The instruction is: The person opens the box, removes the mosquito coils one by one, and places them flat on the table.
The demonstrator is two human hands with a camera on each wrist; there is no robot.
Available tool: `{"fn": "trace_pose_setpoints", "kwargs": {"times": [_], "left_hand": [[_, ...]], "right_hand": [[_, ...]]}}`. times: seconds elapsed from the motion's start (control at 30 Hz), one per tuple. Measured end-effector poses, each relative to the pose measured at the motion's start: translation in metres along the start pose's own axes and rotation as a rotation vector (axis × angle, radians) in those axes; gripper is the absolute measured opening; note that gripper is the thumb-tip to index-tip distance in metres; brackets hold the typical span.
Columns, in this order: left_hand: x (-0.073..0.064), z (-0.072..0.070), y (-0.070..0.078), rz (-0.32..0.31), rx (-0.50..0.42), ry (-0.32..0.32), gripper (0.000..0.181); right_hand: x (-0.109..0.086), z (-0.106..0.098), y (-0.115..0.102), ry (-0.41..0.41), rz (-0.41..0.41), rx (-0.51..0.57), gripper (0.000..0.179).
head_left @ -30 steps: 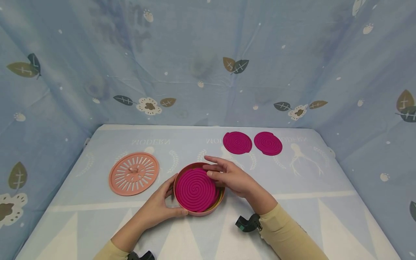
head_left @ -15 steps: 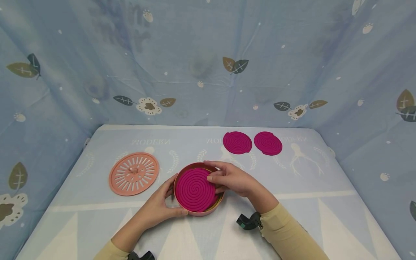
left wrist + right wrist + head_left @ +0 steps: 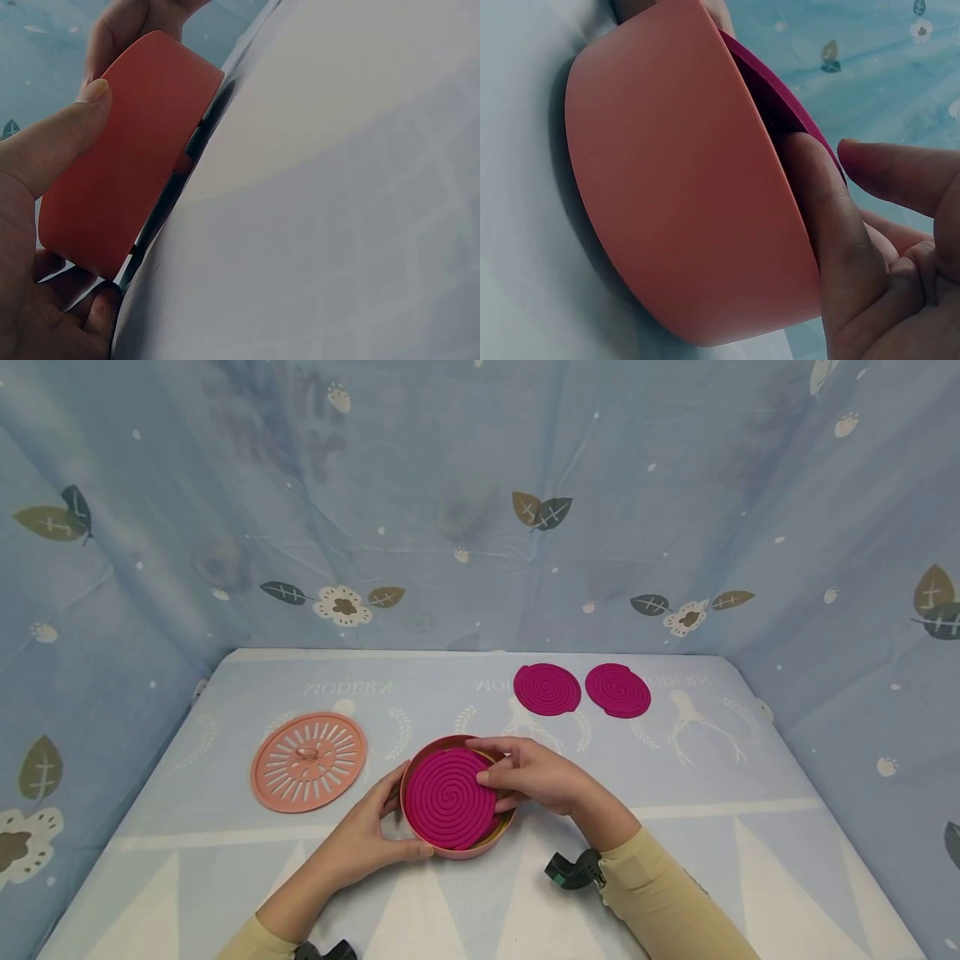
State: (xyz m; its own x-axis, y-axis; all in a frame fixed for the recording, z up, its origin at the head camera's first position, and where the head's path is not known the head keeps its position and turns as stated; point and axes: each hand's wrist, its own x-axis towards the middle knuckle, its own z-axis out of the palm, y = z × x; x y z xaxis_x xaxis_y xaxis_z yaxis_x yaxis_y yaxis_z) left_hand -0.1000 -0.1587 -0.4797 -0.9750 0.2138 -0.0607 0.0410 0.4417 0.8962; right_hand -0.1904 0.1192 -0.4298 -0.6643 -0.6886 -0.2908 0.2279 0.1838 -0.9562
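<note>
A round salmon-pink mosquito coil holder [image 3: 459, 853] stands on the table, its wall [image 3: 675, 180] filling the right wrist view. My left hand [image 3: 371, 839] grips it from the left, thumb [image 3: 82, 127] on the outer wall and fingers curled round the side. A magenta mosquito coil [image 3: 448, 797] lies in its opening, the right edge tilted up in the right wrist view. My right hand [image 3: 536, 777] pinches that edge, thumb above, a finger [image 3: 817, 172] reaching inside under the coil. Something yellowish shows beneath the coil; the rest of the inside is hidden.
The slotted pink lid [image 3: 285, 768] with a small loop handle lies to the left of the holder. Two more magenta mosquito coils lie side by side at the back, a left one [image 3: 547, 689] and a right one [image 3: 618, 691]. Patterned blue cloth [image 3: 465, 485] walls in the table.
My right hand's raised fingers have come down and curled in at the coil's right edge. The left hand, holder, lid and back coils have stayed in place.
</note>
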Motion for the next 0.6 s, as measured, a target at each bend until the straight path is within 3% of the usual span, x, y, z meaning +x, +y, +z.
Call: {"fn": "trace_pose_setpoints", "kwargs": {"times": [0.6], "left_hand": [[-0.0003,0.0002,0.0003,-0.014,0.004,0.006,0.119]], "right_hand": [[0.0015,0.0,0.0037,-0.005,0.003,-0.01,0.053]]}}
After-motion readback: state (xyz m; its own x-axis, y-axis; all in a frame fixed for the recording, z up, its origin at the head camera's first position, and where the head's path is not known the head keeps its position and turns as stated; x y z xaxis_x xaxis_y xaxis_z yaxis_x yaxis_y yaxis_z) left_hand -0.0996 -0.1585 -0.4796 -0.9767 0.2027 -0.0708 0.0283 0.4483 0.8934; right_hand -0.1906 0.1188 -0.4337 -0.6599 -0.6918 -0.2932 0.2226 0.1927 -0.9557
